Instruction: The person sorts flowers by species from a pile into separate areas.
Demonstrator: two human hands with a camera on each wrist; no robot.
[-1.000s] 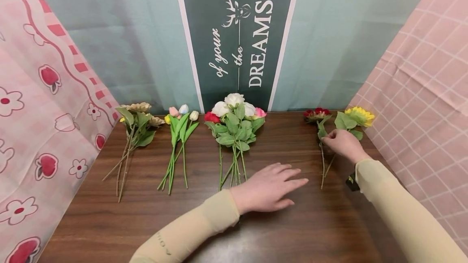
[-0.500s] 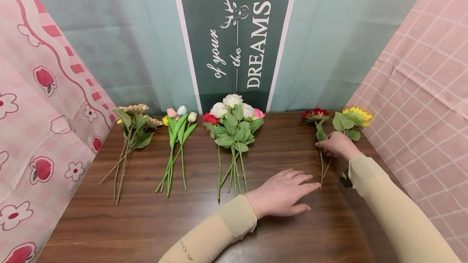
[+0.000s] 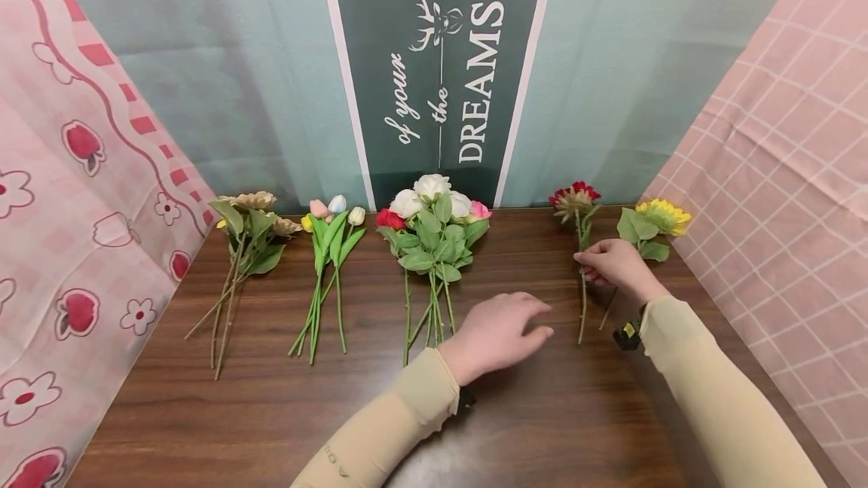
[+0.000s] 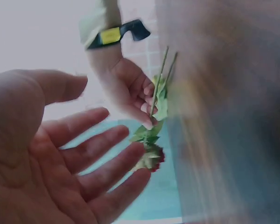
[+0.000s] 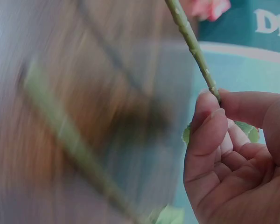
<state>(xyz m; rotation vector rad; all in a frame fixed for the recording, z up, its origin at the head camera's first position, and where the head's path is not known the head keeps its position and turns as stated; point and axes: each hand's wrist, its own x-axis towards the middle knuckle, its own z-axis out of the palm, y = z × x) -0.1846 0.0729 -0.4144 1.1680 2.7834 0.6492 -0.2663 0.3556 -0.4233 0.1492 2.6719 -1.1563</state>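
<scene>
My right hand (image 3: 613, 266) pinches the stem of a red flower (image 3: 575, 198) between thumb and fingertips, with the bloom upward. In the right wrist view the knobbly green stem (image 5: 192, 44) runs up from the fingertips. A yellow sunflower (image 3: 666, 217) lies just right of that hand, its stem partly hidden behind it. My left hand (image 3: 495, 333) hovers over the table between the middle bunch and the red flower, holding nothing. Its fingers (image 4: 95, 149) are spread and loosely bent in the left wrist view.
Along the back of the brown table (image 3: 285, 413) lie a beige flower bunch (image 3: 254, 228), several tulips (image 3: 332, 232), and a bunch of white, red and pink roses (image 3: 434, 224). A green-and-grey cloth (image 3: 610, 81) stands behind, with pink patterned cloths at both sides.
My right hand has lifted the red flower slightly and shifted it left, away from the sunflower. The left hand moved right, then drew back a little left.
</scene>
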